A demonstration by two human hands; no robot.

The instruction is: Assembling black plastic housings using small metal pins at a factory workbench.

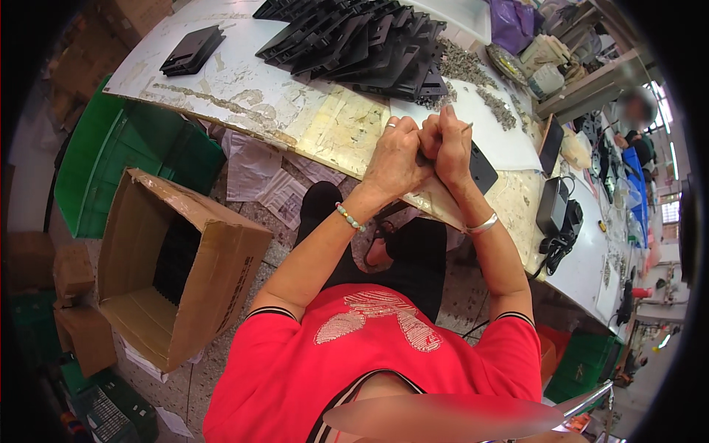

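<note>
My left hand (399, 156) and my right hand (448, 146) meet at the table's front edge, both with fingers closed. What the left fingers grip is hidden behind the knuckles. From my right fist pokes the short end of a thin rod (467, 127); the rest of it is covered. A flat black plastic part (483, 168) with a small hole shows beside my right wrist, partly hidden by it. Just beyond my hands lies a big heap of black plastic parts (369, 52), with many small metal pieces (467, 63) to its right.
A small stack of black parts (193, 50) lies on the worn white table (244, 88) at the far left. A black power adapter (551, 207) with cable sits to the right. An open cardboard box (221, 221) and green crates (111, 155) stand on the floor at left.
</note>
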